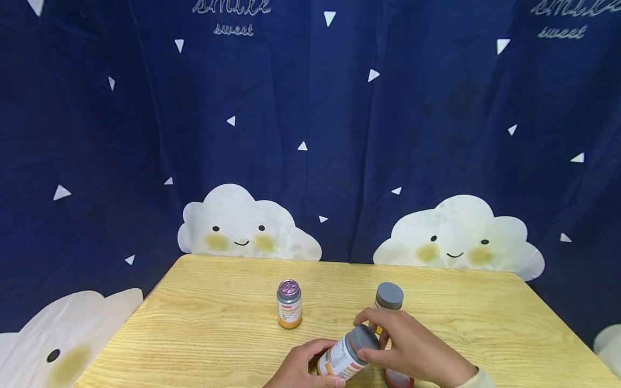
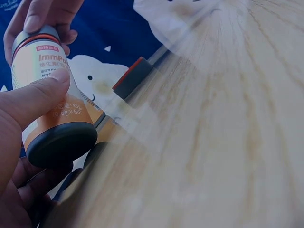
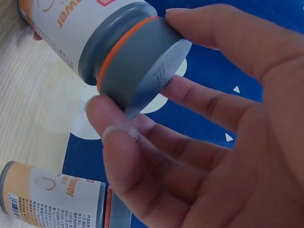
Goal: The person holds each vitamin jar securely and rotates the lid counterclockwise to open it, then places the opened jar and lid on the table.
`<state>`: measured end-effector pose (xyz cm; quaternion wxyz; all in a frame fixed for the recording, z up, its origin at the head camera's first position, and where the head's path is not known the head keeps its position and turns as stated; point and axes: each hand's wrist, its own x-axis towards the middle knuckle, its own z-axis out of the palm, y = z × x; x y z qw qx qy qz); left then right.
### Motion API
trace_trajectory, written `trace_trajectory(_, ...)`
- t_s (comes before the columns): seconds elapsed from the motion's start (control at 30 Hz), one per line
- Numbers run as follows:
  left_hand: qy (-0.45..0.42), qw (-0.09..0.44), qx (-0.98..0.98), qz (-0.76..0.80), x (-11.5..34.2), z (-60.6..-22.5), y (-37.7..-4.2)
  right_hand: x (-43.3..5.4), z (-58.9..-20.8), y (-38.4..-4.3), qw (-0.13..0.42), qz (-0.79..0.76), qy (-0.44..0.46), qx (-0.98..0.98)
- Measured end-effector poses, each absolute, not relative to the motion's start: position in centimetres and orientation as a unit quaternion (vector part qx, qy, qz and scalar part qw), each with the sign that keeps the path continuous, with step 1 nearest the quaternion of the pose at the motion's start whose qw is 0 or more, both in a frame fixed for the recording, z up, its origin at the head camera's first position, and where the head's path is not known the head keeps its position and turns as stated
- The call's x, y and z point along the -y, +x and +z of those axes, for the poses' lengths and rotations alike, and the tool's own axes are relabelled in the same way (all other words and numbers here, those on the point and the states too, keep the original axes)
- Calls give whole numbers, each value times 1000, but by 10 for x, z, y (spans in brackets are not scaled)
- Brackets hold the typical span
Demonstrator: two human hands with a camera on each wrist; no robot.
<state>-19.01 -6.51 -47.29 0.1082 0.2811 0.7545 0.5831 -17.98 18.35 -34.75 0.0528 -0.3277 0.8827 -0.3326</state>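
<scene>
Head view, tilted bottle (image 1: pixel 343 357) between hands, left hand (image 1: pixel 303 369) gripping base, right hand (image 1: pixel 412 350) pinching cap (image 1: pixel 364 338).

Both hands meet low at the near edge. The left hand (image 1: pixel 303 366) curls its fingers and thumb (image 2: pixel 40 97) in a grip from below; the right hand (image 1: pixel 412 347) arches over, fingertips (image 3: pixel 107 116) pinching together.

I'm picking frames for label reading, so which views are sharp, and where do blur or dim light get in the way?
Head view: evenly lit and sharp, but the held bottle is small, its print illegible. Left wrist view: dim, the table smeared by blur, though large letters on the bottle under the left hand remain readable. Right wrist view: bright, the grey cap crisp between fingers of the right hand.
</scene>
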Motion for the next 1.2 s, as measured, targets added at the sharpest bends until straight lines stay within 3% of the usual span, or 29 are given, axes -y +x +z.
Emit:
trace_trajectory(0.27, 279, 116, -750, 588, 64, -473, -191, -188, -345, -179, 66, -356, -353, -863)
trace_trajectory(0.67, 249, 115, -753, 598, 64, -473, -190, -192, -341, -177, 11, -352, -357, -865)
trace_trajectory(0.9, 205, 80, -780, 586, 64, -466, -186, -192, -341, -180, 34, -338, -310, -888)
trace_trajectory(1.2, 183, 0, -777, 602, 55, -463, -197, -187, -348, -182, -40, -243, -324, -914)
